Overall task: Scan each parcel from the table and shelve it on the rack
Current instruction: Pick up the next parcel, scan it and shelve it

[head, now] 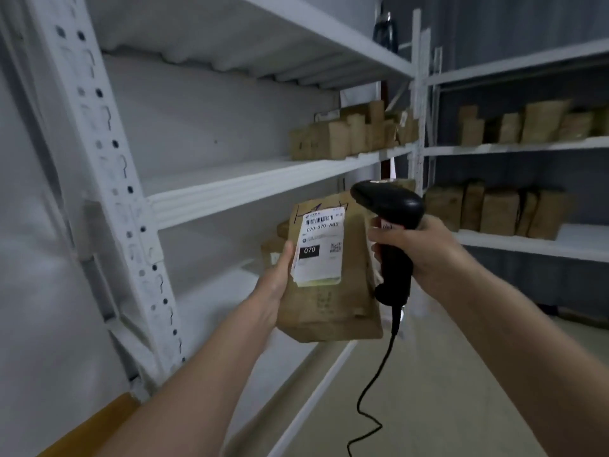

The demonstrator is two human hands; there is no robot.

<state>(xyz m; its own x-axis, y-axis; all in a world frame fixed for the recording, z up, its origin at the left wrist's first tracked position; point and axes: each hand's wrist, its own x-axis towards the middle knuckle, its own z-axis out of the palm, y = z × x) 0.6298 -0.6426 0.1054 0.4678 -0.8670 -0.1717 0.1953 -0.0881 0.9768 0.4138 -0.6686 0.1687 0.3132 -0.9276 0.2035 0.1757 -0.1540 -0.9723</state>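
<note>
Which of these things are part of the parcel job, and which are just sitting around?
In use:
- parcel, held by left hand
- scanner, gripped by right hand
- rack

Just sitting around:
- dark bottle on top shelf
- yellow edge, bottom left

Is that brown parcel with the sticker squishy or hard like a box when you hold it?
Probably a bit squishy: the brown parcel looks like a wrinkled paper bag with creased corners. It seems fairly light, since the left hand holds it up alone while the right hand grips the scanner. Its flat shape should not roll.
</note>
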